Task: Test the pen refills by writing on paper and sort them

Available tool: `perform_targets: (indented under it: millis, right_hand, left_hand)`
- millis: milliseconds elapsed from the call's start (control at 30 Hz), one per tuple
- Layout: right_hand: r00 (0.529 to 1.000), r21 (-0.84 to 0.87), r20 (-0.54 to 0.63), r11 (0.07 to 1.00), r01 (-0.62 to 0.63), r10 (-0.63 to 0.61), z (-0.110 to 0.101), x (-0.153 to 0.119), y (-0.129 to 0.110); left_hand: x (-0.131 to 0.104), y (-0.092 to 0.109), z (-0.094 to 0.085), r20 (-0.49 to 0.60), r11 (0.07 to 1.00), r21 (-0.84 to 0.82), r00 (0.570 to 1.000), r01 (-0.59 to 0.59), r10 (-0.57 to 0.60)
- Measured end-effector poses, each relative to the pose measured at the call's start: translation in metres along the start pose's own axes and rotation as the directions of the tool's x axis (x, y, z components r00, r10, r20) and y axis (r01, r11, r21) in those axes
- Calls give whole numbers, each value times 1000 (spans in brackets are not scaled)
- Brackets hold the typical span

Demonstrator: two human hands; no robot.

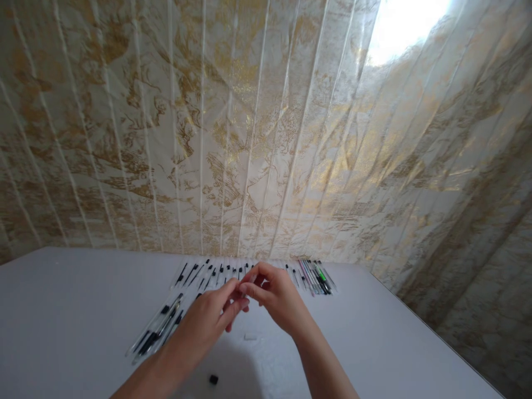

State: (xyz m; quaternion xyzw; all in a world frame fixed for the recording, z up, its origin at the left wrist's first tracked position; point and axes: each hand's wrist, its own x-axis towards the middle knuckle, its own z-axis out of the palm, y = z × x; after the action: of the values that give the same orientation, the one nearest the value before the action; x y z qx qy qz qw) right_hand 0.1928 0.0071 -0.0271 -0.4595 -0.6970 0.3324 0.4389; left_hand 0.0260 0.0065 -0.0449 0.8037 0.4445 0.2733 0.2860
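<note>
My left hand (222, 306) and my right hand (270, 291) meet over the middle of the white table (374, 338). Both have their fingertips pinched together, almost touching each other. Whatever is between them is too small and too covered by the fingers to name. Under the hands lies a small whitish piece (250, 336). Nearer to me, a small black cap (213, 379) rests on the tabletop. Beside my left forearm is a group of clear pens with black parts (155, 332), partly hidden by the arm.
Along the table's far edge runs a row of clear pen parts with black tips (214, 274). At its right end lie several coloured pens (316, 277), one with bright green. Behind the table hangs a gold-patterned curtain (249, 138).
</note>
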Motion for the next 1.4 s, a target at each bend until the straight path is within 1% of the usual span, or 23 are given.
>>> perform_targets:
  millis: [33,100,167,233,333,367,400,467,500,533,567,600,633,667,733,767,833,933,1033,1100,1267,1400]
  right_hand:
    - [1000,34,-24,999,-5,6,-1,1,0]
    - [998,104,-58,994,-19,25,-5,2,0]
    - [997,177,-68,984,-36,49,-11,3,-3]
    - [996,229,-76,973,-35,54,-17,2,-6]
    - [995,215,-94,977,-2,23,-20,0,-8]
    - [996,186,-84,983,6,10,-20,-1,-7]
    - [998,155,-60,988,8,1,-19,-1,-6]
    - [1000,110,6,994,0,-1,-15,-2,-3]
    - [999,105,35,994,-6,2,-13,-3,-1]
    - [998,114,55,993,-12,6,-11,-3,-1]
    - [998,129,63,991,-18,10,-9,-3,-1]
    - [998,143,57,990,-20,12,-7,-3,-2]
    - [999,153,41,988,-18,12,-5,-2,-4]
    - [1000,156,21,988,-14,11,-3,-3,-7]
    - [1000,151,-12,989,0,1,2,-3,-14]
    - [1000,146,-19,989,10,-7,5,-4,-17]
    - [999,124,-21,992,31,-28,13,-5,-20]
    - [996,72,-66,996,57,-52,26,-7,-18]
    - [988,9,-134,997,74,-72,34,-8,-15]
    - [984,-18,-152,995,93,-95,36,-8,-15]
    - [974,-5,-179,990,139,-138,37,-9,-19]
    - [968,-33,-208,990,140,-144,38,-11,-21]
  left_hand:
    - [-2,-1,-3,28,998,60,1000,12,-14]
    - [-8,-5,-7,128,976,218,990,27,-56]
    - [-15,-8,-4,254,936,351,960,24,-119]
    - [-20,-11,6,345,891,454,921,5,-181]
    - [-22,-16,25,381,828,561,891,-11,-246]
    - [-21,-18,30,379,820,572,888,-3,-261]
    - [-21,-21,33,365,826,564,895,8,-258]
    - [-18,-25,31,311,873,488,928,29,-205]
    - [-15,-27,26,272,911,410,948,39,-163]
    - [-12,-27,19,236,953,300,964,48,-123]
    - [-9,-26,9,214,984,159,971,76,-109]
    - [-5,-24,-1,180,992,-1,976,126,-124]
    - [-2,-22,-11,97,975,-164,986,152,-137]
    - [1,-19,-21,5,936,-316,987,152,-159]
    - [3,-12,-36,-126,827,-552,969,108,-211]
    - [3,-9,-40,-161,766,-637,958,81,-236]
    - [2,-4,-43,-166,651,-758,952,43,-256]
    - [-1,2,-39,-108,532,-846,968,31,-228]
    - [-2,5,-34,-89,484,-875,971,31,-224]
    - [-2,6,-33,-97,473,-881,971,18,-218]
    - [-4,9,-31,-106,481,-877,977,-5,-184]
    - [-3,11,-28,-160,509,-860,966,-35,-203]
